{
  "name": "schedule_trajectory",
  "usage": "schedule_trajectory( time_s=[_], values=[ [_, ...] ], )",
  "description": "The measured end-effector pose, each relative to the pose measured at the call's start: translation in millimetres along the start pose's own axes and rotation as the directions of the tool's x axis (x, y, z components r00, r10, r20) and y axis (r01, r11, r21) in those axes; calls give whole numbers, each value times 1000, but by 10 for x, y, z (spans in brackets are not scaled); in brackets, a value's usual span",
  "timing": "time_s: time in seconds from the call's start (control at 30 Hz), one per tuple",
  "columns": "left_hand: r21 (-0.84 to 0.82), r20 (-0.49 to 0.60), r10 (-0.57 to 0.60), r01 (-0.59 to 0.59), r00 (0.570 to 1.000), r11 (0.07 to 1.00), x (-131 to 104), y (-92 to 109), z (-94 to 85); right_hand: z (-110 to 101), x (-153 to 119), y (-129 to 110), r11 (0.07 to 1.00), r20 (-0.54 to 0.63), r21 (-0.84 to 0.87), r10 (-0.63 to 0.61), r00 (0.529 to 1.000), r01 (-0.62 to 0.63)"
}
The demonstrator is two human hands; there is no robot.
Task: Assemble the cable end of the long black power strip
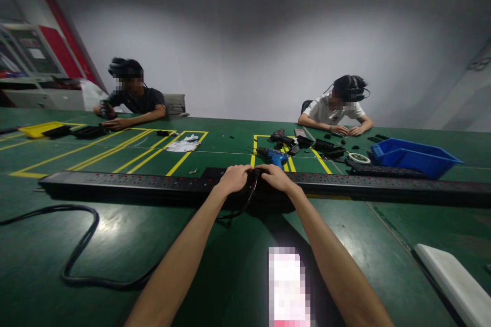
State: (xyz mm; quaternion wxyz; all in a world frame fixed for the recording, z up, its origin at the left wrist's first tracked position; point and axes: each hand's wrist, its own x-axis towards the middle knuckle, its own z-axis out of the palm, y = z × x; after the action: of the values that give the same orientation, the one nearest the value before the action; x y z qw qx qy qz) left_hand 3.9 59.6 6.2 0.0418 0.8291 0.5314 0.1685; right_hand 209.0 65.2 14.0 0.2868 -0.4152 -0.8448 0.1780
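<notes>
A long black power strip point(126, 182), with rows of sockets and small red marks, lies across the table in front of me. My left hand point(235, 179) rests at its middle, with bent fingers pressed together at a black cable point(251, 195). From the other side, my right hand point(276, 178) pinches the upper end of the same cable. The fingertips of both hands almost meet there, and the cable's very end is hidden behind them. From my hands the cable curves down to the table, and a thick length of it loops at the left.
Beyond the strip lie a blue cordless drill point(273, 156), a second drill point(283, 138), black parts, a tape roll point(359, 158) and a blue bin point(416, 156). White gloves point(184, 144) and a yellow tray point(40, 129) are left. A lit screen point(289, 286) sits near me. Two people sit opposite.
</notes>
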Motion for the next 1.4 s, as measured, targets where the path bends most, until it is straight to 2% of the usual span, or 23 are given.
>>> schedule_trajectory(
  time_s=[0.07,0.13,0.57,0.8,0.93,1.17,1.4],
  values=[
    [4,-1,5,-5,1000,1000,9,-16,17,4,-9,38,992,-21,125,17,1000,-14],
    [5,-2,15,-15,1000,1000,12,-24,25,22,-10,44,986,-43,164,37,998,-29],
    [0,27,5,-5,1000,1000,8,9,-19,13,-30,15,984,-54,177,-24,998,33],
    [-1,17,-14,14,1000,1000,-1,34,-24,32,-22,85,987,-34,154,-33,999,37],
    [10,10,-4,4,1000,1000,7,12,-5,61,-18,110,998,-13,56,14,1000,-13],
    [3,17,-9,9,1000,1000,23,-17,-11,137,-22,43,985,-51,-170,6,999,-15],
    [-14,14,-23,23,1000,1000,17,-4,-23,118,-72,-137,893,-12,-444,-78,997,65]
  ],
)
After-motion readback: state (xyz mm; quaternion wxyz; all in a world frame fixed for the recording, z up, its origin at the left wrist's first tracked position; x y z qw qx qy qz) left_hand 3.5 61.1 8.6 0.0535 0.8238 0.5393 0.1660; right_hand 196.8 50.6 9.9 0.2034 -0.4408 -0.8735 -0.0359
